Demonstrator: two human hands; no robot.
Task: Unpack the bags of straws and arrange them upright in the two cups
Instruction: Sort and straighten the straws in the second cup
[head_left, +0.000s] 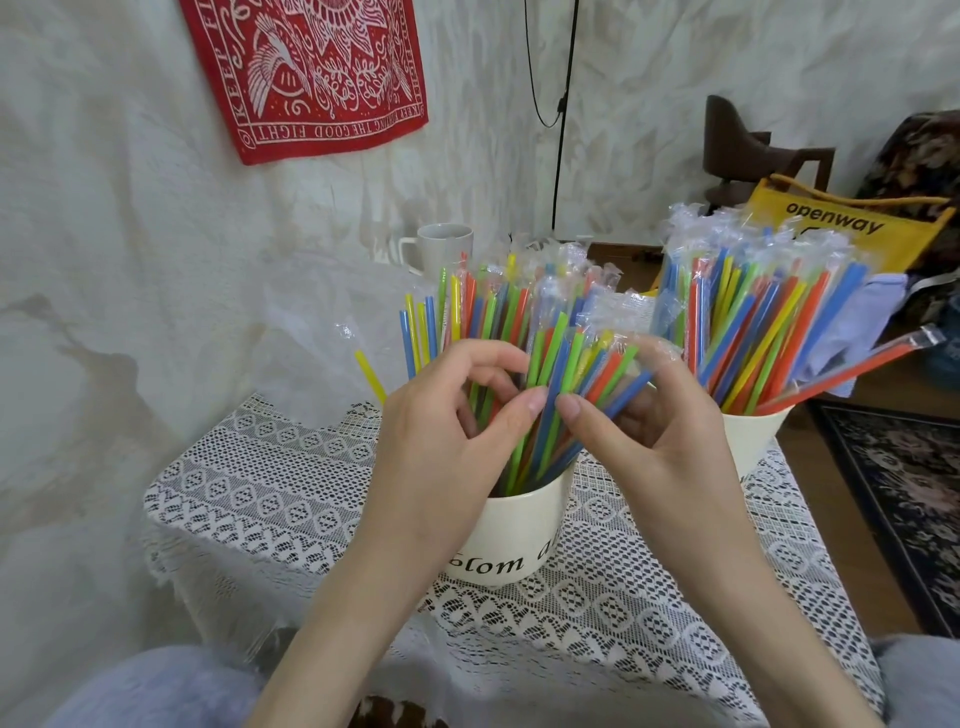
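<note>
A: Where are the straws?

B: Most stand in two cream cups on the lace-covered worktop (270, 467). The near cup (511, 540), with dark lettering on its side, holds a fanned bundle of wrapped straws (498, 312) in green, blue, orange and yellow. The far cup (750, 441) sits to the right and behind, just as crammed with its own bundle (753, 312), and one orange straw (852, 364) leans far out over its right edge.

A: And the hands?

B: Both are at the near cup's bundle, above its rim. The left hand (441, 441) comes in from the left, its fingers (498, 358) curled round a clutch of stems, thumb pressing against them. The right hand (654, 441) mirrors it, thumb and fingers pinching a few blue and orange straws. The two thumbs almost meet.

A: Anything loose?

B: A single yellow straw (370, 375) sticks up at the left, beside crumpled clear plastic (322, 322); I cannot tell what it rests in.

A: What else is around?

B: A white mug (441, 254) behind the near cup, a red printed cloth (311, 73) on the wall, and a yellow bag (841, 228) behind the far cup.
</note>
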